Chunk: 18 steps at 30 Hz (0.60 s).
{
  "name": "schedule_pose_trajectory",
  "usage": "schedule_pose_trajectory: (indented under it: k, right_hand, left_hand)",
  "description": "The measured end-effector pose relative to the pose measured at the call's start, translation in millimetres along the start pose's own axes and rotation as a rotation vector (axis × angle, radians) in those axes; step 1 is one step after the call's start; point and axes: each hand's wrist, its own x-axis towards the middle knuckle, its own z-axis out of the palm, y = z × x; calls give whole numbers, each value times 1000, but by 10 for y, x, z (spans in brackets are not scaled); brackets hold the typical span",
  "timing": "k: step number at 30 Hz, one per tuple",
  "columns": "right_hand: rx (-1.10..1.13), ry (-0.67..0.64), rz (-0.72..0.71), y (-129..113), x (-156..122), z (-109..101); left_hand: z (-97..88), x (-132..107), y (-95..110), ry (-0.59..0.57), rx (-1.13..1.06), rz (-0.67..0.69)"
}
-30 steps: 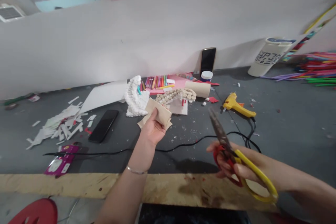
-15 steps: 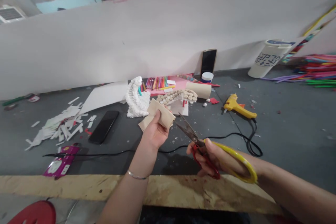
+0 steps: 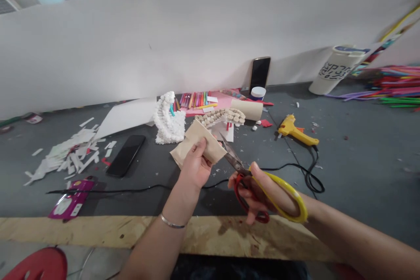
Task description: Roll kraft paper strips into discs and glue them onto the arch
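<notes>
While seen from the head camera, left hand (image 3: 196,167) pinching a folded piece of tan cardboard (image 3: 197,145) above the grey table (image 3: 361,162), close before the white foam model (image 3: 167,119). Right hand (image 3: 262,192) closed through the handles of red-and-yellow scissors (image 3: 259,183), blades slightly parted. Compared with a second ago, scissors swung down and leftward, tips now just beside the cardboard edge, so cutting seems about to begin. Yellow glue gun (image 3: 297,130) and black phone (image 3: 126,155) lying apart.

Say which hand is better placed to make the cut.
Right, probably: the right hand holds the scissors, blades open at the edge of the tan paper piece gripped by the left hand.
</notes>
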Motion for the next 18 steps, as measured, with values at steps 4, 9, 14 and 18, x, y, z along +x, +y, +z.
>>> schedule_pose_trajectory:
  k: [4,9,14,18]
  right_hand:
    - [-32,55,-50,46,-27,18]
    - [-74,121,-123,169,-37,-20]
    - [11,54,-160,259,-25,-37]
    - [54,1,-168,264,5,-39]
  left_hand:
    - [26,-4,-16,55,-23,18]
    - [29,-9,-36,42,-17,47]
    - [31,-20,-49,14,-16,26]
    - [38,-27,-76,-9,-3,20]
